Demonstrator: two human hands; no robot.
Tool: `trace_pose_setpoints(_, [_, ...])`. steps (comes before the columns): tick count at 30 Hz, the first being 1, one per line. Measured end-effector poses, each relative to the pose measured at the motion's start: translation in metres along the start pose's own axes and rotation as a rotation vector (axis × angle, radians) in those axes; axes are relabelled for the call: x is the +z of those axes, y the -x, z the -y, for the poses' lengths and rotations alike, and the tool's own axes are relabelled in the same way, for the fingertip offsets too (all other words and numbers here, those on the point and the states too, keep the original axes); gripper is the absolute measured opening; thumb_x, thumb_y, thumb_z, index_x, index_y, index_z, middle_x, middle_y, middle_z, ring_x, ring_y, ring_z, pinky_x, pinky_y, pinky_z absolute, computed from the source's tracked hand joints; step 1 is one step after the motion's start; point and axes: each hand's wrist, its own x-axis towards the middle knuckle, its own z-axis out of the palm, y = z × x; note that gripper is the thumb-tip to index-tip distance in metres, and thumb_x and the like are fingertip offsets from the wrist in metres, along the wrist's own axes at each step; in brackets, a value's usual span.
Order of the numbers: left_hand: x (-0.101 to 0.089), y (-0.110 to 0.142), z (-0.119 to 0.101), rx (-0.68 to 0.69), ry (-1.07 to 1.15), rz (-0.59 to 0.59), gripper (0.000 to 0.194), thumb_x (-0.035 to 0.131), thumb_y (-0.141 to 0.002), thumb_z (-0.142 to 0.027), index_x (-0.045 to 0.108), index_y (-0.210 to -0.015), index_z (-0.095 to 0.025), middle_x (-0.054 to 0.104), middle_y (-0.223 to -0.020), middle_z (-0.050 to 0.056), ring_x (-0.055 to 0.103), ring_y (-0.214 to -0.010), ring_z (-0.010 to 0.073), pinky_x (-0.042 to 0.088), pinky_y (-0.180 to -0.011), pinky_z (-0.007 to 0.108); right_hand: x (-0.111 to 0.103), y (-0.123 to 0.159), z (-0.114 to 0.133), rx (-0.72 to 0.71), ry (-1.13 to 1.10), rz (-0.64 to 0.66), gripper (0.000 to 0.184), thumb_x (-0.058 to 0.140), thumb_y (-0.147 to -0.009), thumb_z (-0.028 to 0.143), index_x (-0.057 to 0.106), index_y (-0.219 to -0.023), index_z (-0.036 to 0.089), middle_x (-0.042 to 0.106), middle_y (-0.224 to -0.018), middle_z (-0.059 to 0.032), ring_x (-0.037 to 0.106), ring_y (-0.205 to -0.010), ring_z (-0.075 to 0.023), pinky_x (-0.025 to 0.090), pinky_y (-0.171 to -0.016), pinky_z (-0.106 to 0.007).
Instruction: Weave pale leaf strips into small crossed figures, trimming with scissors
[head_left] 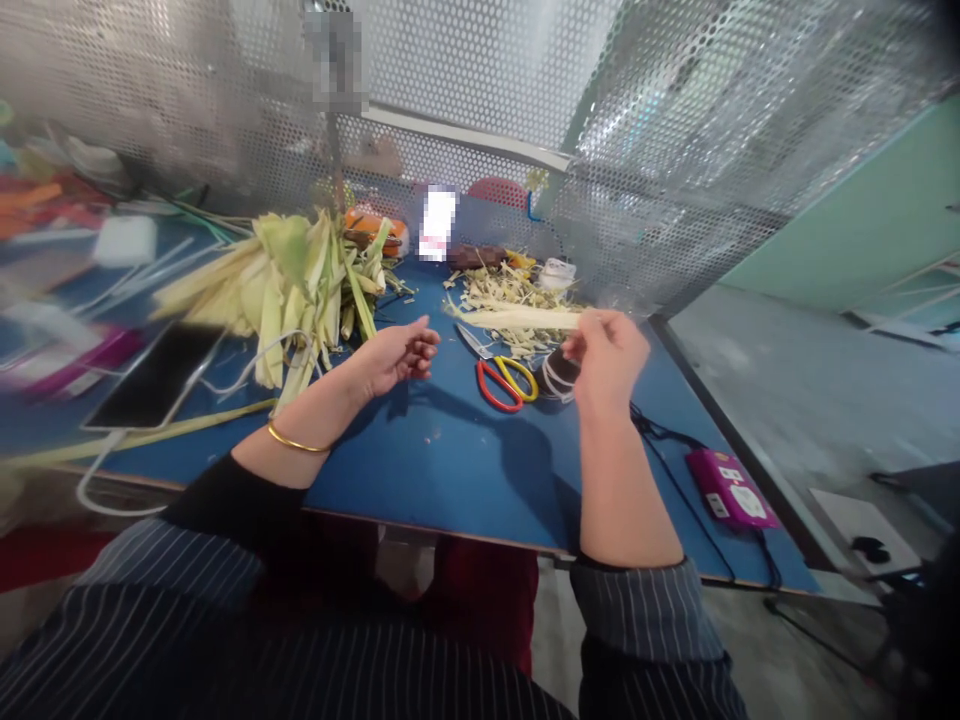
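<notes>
My right hand [611,355] pinches one end of a pale strip of corn husk [525,318], which points left above the table. Beside the big heap of corn husks [289,285], my left hand [401,358] hovers with loosely curled fingers and the thumb apart, holding nothing that I can see. Scissors [501,378] with one red and one yellow handle lie on the blue table below the strip. Near my right hand is a dark object wound with white cord [559,375], partly hidden. Behind the strip spreads a pile of husk scraps [487,290].
On the left lie a phone [154,375] with a white cable and a blurred white block [125,241]. A purple packet [731,488] rests at the right edge by black cords. A perforated metal screen [480,90] stands along the back, a blurred bright upright rectangle [436,222] before it.
</notes>
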Motion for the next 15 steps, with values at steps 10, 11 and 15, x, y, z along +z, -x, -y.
trace_pose_setpoints(10, [0.043, 0.012, 0.027, 0.05, 0.164, 0.254, 0.043, 0.043, -0.092, -0.047, 0.065, -0.089, -0.01, 0.07, -0.083, 0.014, 0.067, -0.074, 0.0174, 0.053, -0.069, 0.03, 0.024, 0.061, 0.011, -0.345, 0.323, 0.107, 0.019, 0.048, -0.091, 0.037, 0.059, -0.089, 0.022, 0.063, -0.066, -0.002, 0.062, -0.058, -0.0154, 0.05, -0.06, -0.028])
trace_pose_setpoints(11, [0.043, 0.011, 0.027, 0.058, 0.257, 0.287, 0.042, 0.041, -0.094, -0.044, 0.065, -0.092, -0.009, 0.07, -0.089, 0.016, 0.067, -0.082, 0.0185, 0.053, -0.074, 0.03, 0.026, 0.068, 0.009, -0.439, 0.384, 0.161, 0.019, 0.048, -0.092, 0.035, 0.06, -0.089, 0.021, 0.065, -0.072, -0.0043, 0.063, -0.064, -0.0164, 0.05, -0.064, -0.029])
trace_pose_setpoints(15, [0.03, 0.005, 0.017, 0.113, 0.51, 0.186, 0.032, 0.037, -0.097, -0.025, 0.063, -0.094, -0.008, 0.07, -0.09, 0.013, 0.067, -0.087, 0.0171, 0.052, -0.082, 0.03, 0.03, 0.084, -0.002, -0.941, 0.619, 0.452, 0.014, 0.051, -0.09, 0.023, 0.064, -0.095, 0.02, 0.07, -0.084, -0.0087, 0.065, -0.075, -0.0177, 0.048, -0.067, -0.029])
